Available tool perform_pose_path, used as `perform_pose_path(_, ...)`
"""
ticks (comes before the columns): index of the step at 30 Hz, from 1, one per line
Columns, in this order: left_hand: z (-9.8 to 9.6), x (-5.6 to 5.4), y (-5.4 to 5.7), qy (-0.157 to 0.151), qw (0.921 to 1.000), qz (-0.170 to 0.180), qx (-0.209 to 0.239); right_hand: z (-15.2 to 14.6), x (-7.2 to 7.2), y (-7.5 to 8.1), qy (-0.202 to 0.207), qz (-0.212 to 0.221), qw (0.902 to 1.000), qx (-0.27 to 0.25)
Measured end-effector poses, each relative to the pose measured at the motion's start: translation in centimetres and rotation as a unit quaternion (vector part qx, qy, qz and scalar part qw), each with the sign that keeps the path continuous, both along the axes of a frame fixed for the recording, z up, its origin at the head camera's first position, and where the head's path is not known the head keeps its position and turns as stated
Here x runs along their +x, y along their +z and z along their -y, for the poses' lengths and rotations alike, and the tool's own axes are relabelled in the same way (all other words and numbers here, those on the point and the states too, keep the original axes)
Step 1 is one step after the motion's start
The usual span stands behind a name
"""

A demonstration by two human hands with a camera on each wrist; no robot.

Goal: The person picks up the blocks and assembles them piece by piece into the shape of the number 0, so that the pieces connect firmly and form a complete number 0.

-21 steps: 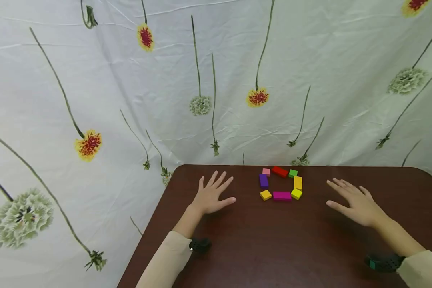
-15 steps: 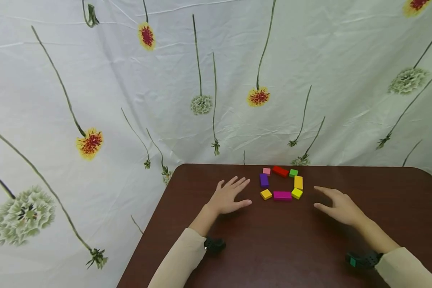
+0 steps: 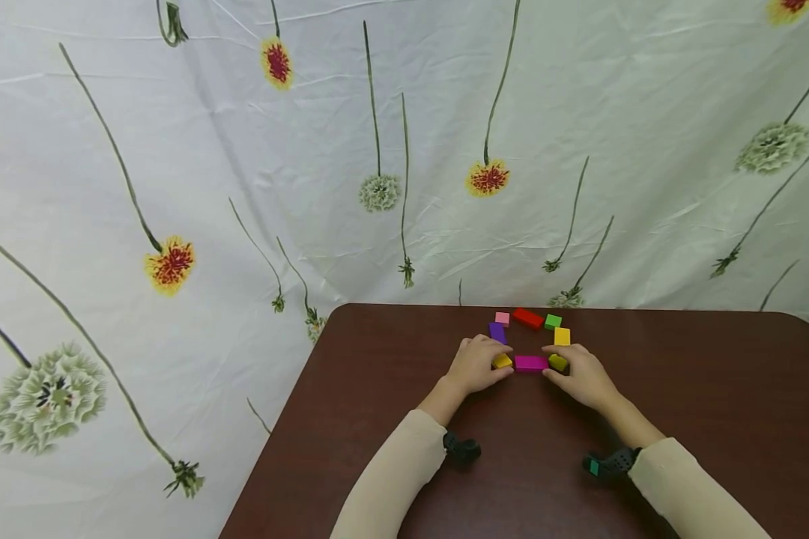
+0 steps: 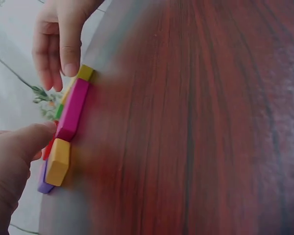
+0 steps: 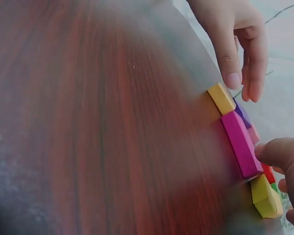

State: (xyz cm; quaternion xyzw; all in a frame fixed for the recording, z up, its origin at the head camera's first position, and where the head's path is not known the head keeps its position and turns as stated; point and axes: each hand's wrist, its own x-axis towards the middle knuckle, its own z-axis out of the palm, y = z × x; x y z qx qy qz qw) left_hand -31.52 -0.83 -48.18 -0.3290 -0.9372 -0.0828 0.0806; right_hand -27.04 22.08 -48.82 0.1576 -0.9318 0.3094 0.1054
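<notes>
Small coloured blocks form a rough ring at the far side of the brown table. A long magenta block makes the near side, between an orange-yellow block and a bright yellow block. My left hand spreads thumb and fingers around the orange-yellow block, fingertips at the magenta block's left end. Opposite it, my right hand spans the bright yellow block the same way. In both wrist views the thumbs hover close above the blocks, with gaps between thumb and fingers.
Behind the near row lie purple, pink, red, green and yellow blocks. Just past the table's far edge hangs a pale cloth printed with flowers. Dark bands circle both wrists.
Both hands have come inward from the sides, left hand rightward and right hand leftward, to the near corners of the ring. Their spread fingers have bent down. The blocks keep their layout.
</notes>
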Motion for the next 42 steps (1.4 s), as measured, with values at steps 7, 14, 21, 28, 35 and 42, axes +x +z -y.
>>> perform_pose_path(7, -1.2, -0.1, -0.5, 0.007, 0.9996, 0.019, -0.017, -0.2, -0.4, -0.7, 0.005, -0.005, 0.9998, 0.021)
perform_pose_path(14, -2.0, -0.1, -0.9, 0.012, 0.9990, 0.019, -0.038, -0.2, -0.6, -0.8, 0.009, -0.022, 0.9992, 0.033)
perform_pose_path(21, -2.4, -0.3, -1.1, 0.019, 0.9992, 0.014, -0.031, -0.1, -0.8, -0.8, 0.006, -0.032, 0.9986, 0.041)
perform_pose_path(28, -2.2, -0.4, -0.8, 0.011, 0.9998, 0.018, -0.002, -0.2, -0.7, -0.6, 0.011, -0.048, 0.9983, 0.031)
perform_pose_path(35, -1.3, 0.2, -0.2, -0.025, 0.9992, 0.018, 0.027, -0.5, 0.4, -0.5, 0.029, -0.070, 0.9971, 0.013)
perform_pose_path(42, -0.3, 1.8, 0.2, -0.064, 0.9951, 0.046, 0.060, -0.5, 2.1, -0.5, 0.045, -0.070, 0.9965, -0.005)
